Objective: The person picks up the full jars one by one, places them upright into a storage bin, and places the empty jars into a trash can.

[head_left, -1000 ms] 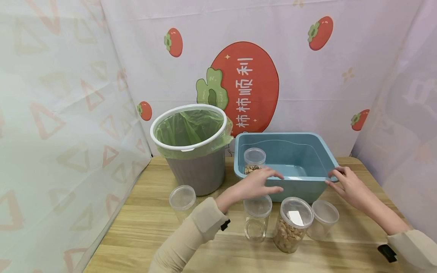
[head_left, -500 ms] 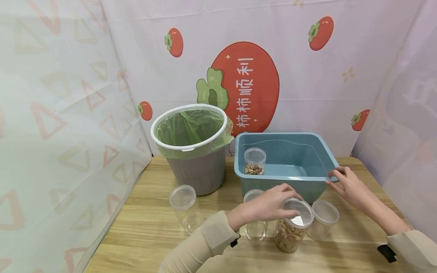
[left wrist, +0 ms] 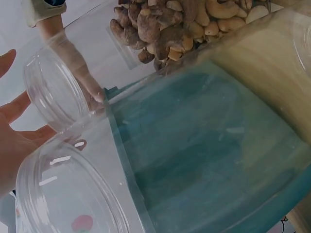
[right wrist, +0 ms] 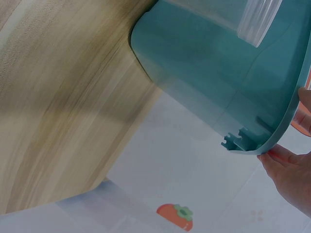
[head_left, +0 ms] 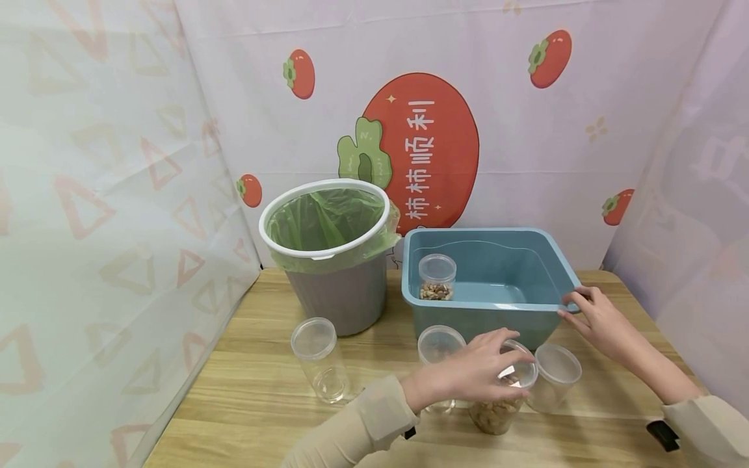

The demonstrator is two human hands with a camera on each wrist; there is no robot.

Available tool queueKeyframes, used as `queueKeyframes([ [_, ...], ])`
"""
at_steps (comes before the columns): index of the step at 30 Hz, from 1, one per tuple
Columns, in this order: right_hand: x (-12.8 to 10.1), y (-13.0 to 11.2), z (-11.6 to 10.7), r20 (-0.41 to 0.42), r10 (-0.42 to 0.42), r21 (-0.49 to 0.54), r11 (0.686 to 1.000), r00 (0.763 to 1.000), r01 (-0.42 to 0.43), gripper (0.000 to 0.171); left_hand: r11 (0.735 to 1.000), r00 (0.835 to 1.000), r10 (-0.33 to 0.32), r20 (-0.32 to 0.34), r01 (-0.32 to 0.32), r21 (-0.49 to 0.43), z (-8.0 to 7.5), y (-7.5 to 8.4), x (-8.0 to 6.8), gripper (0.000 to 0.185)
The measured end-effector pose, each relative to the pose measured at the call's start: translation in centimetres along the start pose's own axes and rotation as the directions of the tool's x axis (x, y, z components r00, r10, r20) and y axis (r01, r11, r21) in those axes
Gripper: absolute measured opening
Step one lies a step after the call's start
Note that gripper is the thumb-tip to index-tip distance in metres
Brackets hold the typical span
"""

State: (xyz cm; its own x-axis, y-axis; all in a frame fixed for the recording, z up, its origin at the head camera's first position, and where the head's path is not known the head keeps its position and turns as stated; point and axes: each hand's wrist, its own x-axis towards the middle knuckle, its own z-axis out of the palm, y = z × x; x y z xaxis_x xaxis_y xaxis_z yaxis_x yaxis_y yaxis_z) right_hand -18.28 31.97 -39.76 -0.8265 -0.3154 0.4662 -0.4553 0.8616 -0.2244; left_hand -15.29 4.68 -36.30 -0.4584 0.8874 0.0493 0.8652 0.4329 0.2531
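My left hand (head_left: 471, 374) is at the lid of a clear plastic jar of cashews (head_left: 494, 417), its thumb and fingers spread over the rim. In the left wrist view the jar's lid (left wrist: 56, 90) lies beside the fingertips, with the nuts (left wrist: 160, 26) farther along. The hand covers part of that jar and of a clear jar (head_left: 439, 341) just left of it. My right hand (head_left: 603, 322) pinches the front right rim of a blue plastic tub (head_left: 491, 318); the right wrist view shows thumb and fingers on either side of the rim (right wrist: 291, 114).
Inside the tub, at its left, stands a jar of mixed nuts (head_left: 436, 279). A short clear jar (head_left: 552, 383) is right of the cashews; a tall clear jar (head_left: 322, 364) stands to the left. Behind it is a grey bin (head_left: 345, 299) lined with a green bag (head_left: 328, 214).
My left hand has moved right and toward me, from the tub's front edge across the middle jar to the cashew jar's lid. My right hand has stayed at the tub's rim.
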Motion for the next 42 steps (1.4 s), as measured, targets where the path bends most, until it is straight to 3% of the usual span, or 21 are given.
queueKeyframes([
  [5,0.0,-0.1,0.0,-0.012,-0.007,-0.004,1.000,1.000,0.007,0.014,1.000,1.000,-0.009,0.019,0.009,-0.016,0.6,0.1,0.1,0.048],
  [12,0.1,0.0,0.0,-0.015,-0.004,-0.005,1.000,1.000,0.004,0.014,1.000,1.000,-0.017,-0.006,0.017,0.017,1.3,0.0,0.3,0.049],
  [23,0.0,-0.1,0.0,-0.011,0.002,-0.006,1.000,1.000,-0.002,0.014,0.998,0.999,-0.027,-0.018,0.027,0.053,1.5,-0.1,0.5,0.049],
  [32,0.0,-0.1,0.0,-0.017,0.002,0.002,1.000,1.000,-0.002,0.014,0.993,0.997,-0.077,-0.001,0.077,0.086,1.3,0.0,0.7,0.052],
  [42,0.0,0.0,0.1,-0.027,-0.010,0.011,1.000,1.000,0.010,0.014,0.990,0.991,-0.103,-0.084,0.111,0.091,1.3,0.0,1.1,0.049],
])
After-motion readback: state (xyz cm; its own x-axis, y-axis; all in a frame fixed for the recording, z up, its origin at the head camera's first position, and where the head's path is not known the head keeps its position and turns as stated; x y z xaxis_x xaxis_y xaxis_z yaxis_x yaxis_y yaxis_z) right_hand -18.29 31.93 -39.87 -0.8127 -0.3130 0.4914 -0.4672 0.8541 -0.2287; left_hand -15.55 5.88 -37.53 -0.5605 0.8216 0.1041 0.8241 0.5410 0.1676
